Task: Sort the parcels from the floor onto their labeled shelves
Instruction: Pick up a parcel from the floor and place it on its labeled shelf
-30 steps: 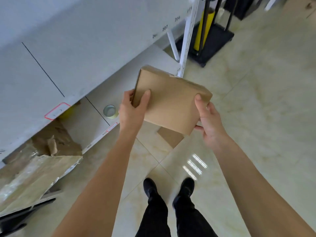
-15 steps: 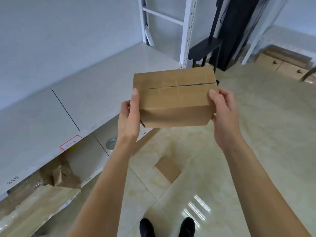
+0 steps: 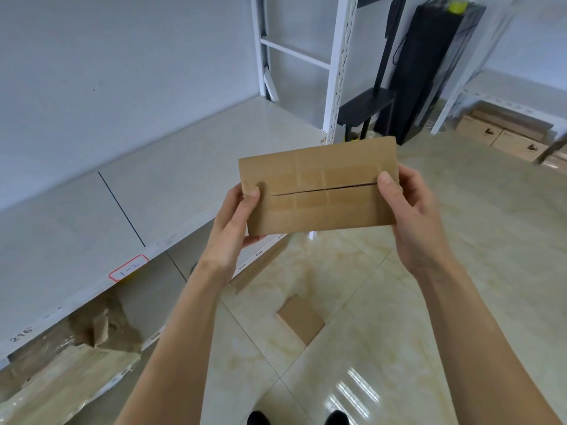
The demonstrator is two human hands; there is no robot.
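Note:
A brown cardboard parcel [image 3: 319,187] is held up in front of me, its flap seam running across the face turned to me. My left hand [image 3: 236,222] grips its left end and my right hand [image 3: 408,216] grips its right end, thumbs on the front. The white shelf [image 3: 129,191] lies to the left, level with the parcel, and a red-framed label "1-2" [image 3: 129,267] is stuck on its front edge. A small flat parcel [image 3: 300,319] lies on the floor tiles below my hands.
Crumpled brown paper and flattened cardboard [image 3: 70,372] fill the lower shelf at left. A white upright post [image 3: 339,72] stands behind the parcel, with a black stand [image 3: 426,65] beyond it. Cardboard boxes [image 3: 503,133] sit under a far rack at right.
Both hands have raised the parcel and turned it so its seamed face points at me. My view has tilted up from the floor toward the shelf and far racks.

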